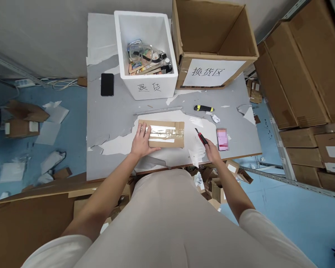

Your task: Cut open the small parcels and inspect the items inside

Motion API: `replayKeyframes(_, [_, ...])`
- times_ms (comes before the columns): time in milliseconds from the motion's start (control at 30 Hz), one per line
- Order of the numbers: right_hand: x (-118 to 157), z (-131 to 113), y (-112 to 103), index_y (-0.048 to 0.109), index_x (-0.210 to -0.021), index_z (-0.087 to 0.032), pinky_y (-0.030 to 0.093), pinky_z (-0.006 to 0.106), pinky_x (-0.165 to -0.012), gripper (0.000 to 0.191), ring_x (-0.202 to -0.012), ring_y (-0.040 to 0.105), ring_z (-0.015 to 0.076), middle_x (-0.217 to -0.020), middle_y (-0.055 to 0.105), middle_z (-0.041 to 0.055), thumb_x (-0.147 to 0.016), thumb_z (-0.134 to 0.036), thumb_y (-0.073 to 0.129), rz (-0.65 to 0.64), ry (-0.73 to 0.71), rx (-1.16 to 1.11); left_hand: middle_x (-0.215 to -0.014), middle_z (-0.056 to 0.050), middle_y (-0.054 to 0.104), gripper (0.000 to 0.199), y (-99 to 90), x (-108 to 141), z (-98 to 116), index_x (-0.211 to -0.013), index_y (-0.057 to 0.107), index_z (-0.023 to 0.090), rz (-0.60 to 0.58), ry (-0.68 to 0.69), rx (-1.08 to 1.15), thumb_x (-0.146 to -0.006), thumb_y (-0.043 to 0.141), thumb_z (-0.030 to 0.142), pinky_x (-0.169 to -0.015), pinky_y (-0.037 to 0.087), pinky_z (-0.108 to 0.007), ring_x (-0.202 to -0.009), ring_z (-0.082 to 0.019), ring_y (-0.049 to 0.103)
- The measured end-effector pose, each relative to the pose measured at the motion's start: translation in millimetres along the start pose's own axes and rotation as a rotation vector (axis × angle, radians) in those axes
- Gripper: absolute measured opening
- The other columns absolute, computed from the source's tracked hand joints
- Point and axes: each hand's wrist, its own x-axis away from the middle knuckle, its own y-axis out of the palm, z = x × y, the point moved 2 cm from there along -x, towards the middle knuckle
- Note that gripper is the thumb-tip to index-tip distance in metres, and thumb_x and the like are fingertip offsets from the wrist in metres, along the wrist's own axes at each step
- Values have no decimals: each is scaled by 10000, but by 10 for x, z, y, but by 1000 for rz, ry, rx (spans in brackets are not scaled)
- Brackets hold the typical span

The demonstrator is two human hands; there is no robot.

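Note:
A flat brown cardboard box (166, 134), with clear tape and white labels on top, lies on the worktable. My left hand (141, 140) rests on its left end, fingers stretched over the top and the thumb along the near edge. To the right of the box, my right hand (212, 150) is closed around a red and black utility knife (201, 137). The blade points up and left, apart from the box. Beside that hand lies a phone with a lit pink screen (222, 139). A yellow and black utility knife (204, 108) lies farther back.
A white foam box (153, 91) of mixed goods and an open cardboard carton (212, 70) stand at the table's back. A black phone (107, 85) lies at left on the torn grey table covering (100, 119). Stacked cartons (296, 74) line the right; scraps litter the floor.

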Motion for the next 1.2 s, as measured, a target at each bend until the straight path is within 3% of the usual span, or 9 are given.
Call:
replayKeyframes(133, [-188,-42,544,363,-1436,-123,429,458,-911,545,-1071,505,304,-1234,488,205,-901,-225,348,-12,43,406,-1531,-273,195,1196,35,138,128,-1467,260,59,19,-76,-35,-585,616,785,-1119,198,-573,-1437,-431,72])
replayKeyframes(300, [-109,55,948,320,-1444,-111,416,469,-903,574,-1116,459,338,-1224,466,220,-879,-199,374,-36,103,500,-1533,-209,250,903,73,327,255,-1489,246,185,21,-134,-110,-773,533,657,-1079,22,-702,-1435,-410,140])
replayKeyframes(433, [-217,-106,739,343,-1416,-101,369,514,-962,567,-1191,407,358,-1286,422,228,-892,-307,407,64,56,423,-1512,-183,315,672,121,459,233,-1484,264,186,-3,-26,-85,-897,442,460,-1117,11,-649,-1426,-341,235])
replayKeyframes(533, [-474,-645,457,264,-1447,-110,302,520,-1033,609,-1281,326,338,-1372,354,219,-927,-412,357,280,-181,318,-1481,-172,380,557,186,543,161,-1450,347,190,-6,52,-51,-922,399,359,-1138,96,-600,-1406,-306,300])
replayKeyframes(667, [-771,-1586,503,321,-1438,-162,253,481,-1073,654,-1303,320,329,-1431,363,182,-890,-489,464,-94,-756,477,-1389,-153,512,454,270,609,84,-1370,465,220,38,116,2,-929,372,269,-1134,164,-574,-1360,-273,393])
replayKeyframes(733, [-832,-1880,633,360,-1421,-171,258,476,-1057,643,-1291,340,342,-1447,358,184,-878,-481,505,-244,-863,610,-1372,-141,532,441,290,621,78,-1349,490,227,57,119,16,-925,370,247,-1131,188,-560,-1351,-265,408])
replayKeyframes(867, [-798,-2038,830,330,-1439,-144,253,502,-1033,612,-1230,397,351,-1419,397,211,-909,-417,467,-328,-883,808,-1376,-123,533,463,290,614,109,-1351,494,237,72,94,42,-901,385,219,-1123,232,-536,-1345,-260,416])
replayKeyframes(1033, [-703,-2077,846,265,-1461,-98,303,542,-981,559,-1214,420,384,-1400,411,254,-951,-317,328,-357,-945,935,-1403,-125,504,516,267,588,102,-1374,473,233,70,68,76,-864,400,208,-1118,241,-544,-1356,-266,399])
replayKeyframes(1200, [-1066,-2349,671,433,-1329,-163,427,427,-839,418,-970,596,301,-1130,616,174,-970,-246,236,-391,-746,900,-1392,-119,516,501,248,640,128,-1360,490,232,44,79,83,-863,427,259,-1109,242,-523,-1342,-279,412])
